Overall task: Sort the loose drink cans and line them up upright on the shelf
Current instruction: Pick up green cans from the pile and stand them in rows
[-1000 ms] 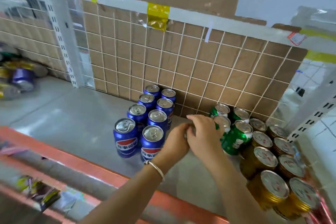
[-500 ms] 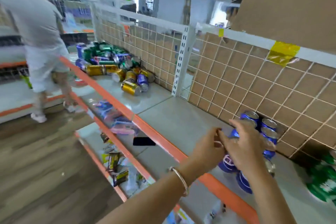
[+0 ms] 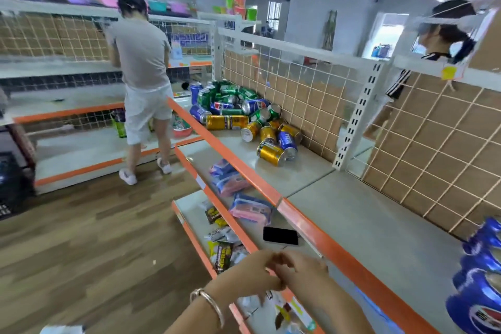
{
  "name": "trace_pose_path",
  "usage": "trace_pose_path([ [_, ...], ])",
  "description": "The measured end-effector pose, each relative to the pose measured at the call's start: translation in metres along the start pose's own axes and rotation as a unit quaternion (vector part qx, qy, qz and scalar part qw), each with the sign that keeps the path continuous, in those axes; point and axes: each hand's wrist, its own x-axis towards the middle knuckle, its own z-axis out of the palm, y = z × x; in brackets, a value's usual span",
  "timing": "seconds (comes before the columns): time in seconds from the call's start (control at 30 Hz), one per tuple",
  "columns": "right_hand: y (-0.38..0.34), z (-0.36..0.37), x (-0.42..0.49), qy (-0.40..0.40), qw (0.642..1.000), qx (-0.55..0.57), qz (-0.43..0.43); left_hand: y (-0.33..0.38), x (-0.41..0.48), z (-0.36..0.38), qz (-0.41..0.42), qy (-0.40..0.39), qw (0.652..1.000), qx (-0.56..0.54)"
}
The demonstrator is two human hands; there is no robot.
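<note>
A shop shelf [image 3: 366,225] holds a heap of loose cans [image 3: 244,116] at its far end, well apart from the left hand [image 3: 252,272] and right hand [image 3: 305,268], touching, grip unclear in blur; pulling one may roll others off.

The person's left hand [image 3: 250,271] and right hand [image 3: 306,270] are bare. The left forearm [image 3: 187,318] and right forearm [image 3: 336,309] are also uncovered along the whole length that shows. On the left wrist sits a bangle [image 3: 210,304], a slim, silver-coloured metal band, smooth and rounded, with a bright line of reflected light running along its outer edge. Near its upper end it looks doubled, as if two thin strands lie side by side, though the blur leaves that unsure. The fingers of both hands are smeared by motion, so nails and other fine detail cannot be made out.
</note>
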Motion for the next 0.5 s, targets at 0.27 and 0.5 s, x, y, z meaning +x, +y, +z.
trace_pose_path([
  [0.27, -0.028, 0.013, 0.109, -0.027, 0.994, 0.098, -0.045, -0.064, 0.044, -0.066, -0.095, 0.089, 0.988, -0.078],
  [0.5, -0.08, -0.01, 0.234, -0.058, 0.979, 0.158, -0.117, -0.091, 0.117, -0.153, -0.11, 0.18, 0.971, -0.114],
])
